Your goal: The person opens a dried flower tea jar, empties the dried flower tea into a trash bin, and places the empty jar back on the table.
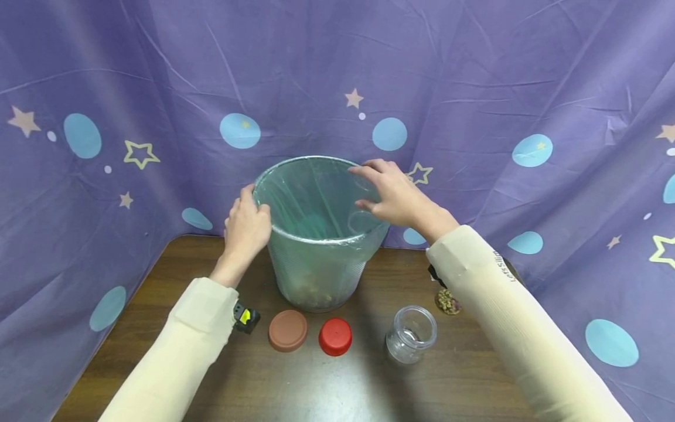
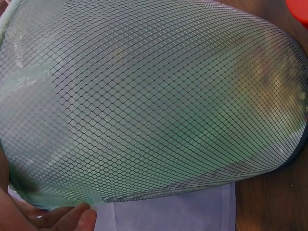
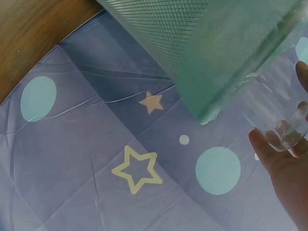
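A mesh wastebasket [image 1: 319, 275] with a green translucent bag liner [image 1: 316, 231] folded over its rim stands upright at the back of the table. My left hand [image 1: 246, 225] grips the rim at its left side, thumb near the inside and fingers outside. The left wrist view shows the mesh wall [image 2: 159, 106] close up, with blurred contents low inside. At the rim's right side, my right hand [image 1: 392, 196] holds a clear jar [image 3: 272, 113] by its base end, tilted with its mouth toward the wastebasket. I cannot tell whether anything is left in this jar.
In front of the wastebasket lie a brown lid [image 1: 287, 331] and a red lid [image 1: 335, 336]. Another clear jar [image 1: 411, 334] stands to their right. A small heap of dried bits [image 1: 448, 301] sits partly behind the right sleeve. A purple curtain [image 1: 316, 76] hangs behind the table.
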Available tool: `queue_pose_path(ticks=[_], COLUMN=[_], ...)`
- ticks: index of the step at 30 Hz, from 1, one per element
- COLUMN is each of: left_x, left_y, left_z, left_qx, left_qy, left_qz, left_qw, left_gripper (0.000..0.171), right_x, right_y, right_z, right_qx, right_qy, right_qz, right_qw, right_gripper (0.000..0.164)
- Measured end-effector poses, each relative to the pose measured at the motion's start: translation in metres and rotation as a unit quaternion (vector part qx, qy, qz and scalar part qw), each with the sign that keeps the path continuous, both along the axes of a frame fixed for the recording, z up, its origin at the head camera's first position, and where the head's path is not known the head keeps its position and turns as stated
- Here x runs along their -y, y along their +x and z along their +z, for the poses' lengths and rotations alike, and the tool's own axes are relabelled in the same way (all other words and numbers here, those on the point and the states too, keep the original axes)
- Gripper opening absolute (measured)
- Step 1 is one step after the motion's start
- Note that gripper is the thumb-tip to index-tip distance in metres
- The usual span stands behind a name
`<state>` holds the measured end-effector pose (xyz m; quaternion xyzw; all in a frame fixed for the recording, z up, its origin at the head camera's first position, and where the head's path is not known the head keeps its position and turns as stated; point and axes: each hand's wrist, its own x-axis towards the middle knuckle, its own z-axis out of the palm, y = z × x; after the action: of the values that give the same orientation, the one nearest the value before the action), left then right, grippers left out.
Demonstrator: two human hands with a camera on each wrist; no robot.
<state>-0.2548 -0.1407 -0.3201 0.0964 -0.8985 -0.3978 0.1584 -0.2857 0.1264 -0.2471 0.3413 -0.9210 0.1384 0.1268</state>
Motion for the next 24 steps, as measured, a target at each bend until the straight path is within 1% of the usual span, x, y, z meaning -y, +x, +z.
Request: queue_pose_path(ticks=[3,7,12,18,24], left_x=[-0.0005,-0.0011,-0.0008,-0.0001,-0.0001], left_y=[0.0001,0.0001,0.0004,0.0006,0.0006], left_z=[-0.0003,-0.0002,0.0003,0.0002,-0.0003], left_qx=[-0.002,-0.002,0.000,-0.001,-0.001], left_qy=[0.000,0.001,0.001,0.001,0.003], left_qz=[0.001,0.000,0.000,0.000,0.000], left_qw=[1.0000,1.0000,1.0000,1.0000,1.0000], left_gripper=[0.058,0.058,0.058,0.058,0.058], right_x=[0.0016,0.0027,0.0029,0.0000,-0.0056], right_y=[0.0008,0.0012,0.0007,0.0009,0.0009], right_z=[-0.0008,-0.0014,-0.0012,-0.0002,0.0019], right_qx=[-0.014,-0.022,-0.018,-0.018,0.002], right_qy=[-0.008,-0.005,0.006,0.003,-0.013], right_qz=[0.010,0.010,0.006,0.002,-0.017], right_qw=[1.000,1.000,1.000,1.000,1.000], right_gripper=[0.062,0.060,0.058,0.056,0.058])
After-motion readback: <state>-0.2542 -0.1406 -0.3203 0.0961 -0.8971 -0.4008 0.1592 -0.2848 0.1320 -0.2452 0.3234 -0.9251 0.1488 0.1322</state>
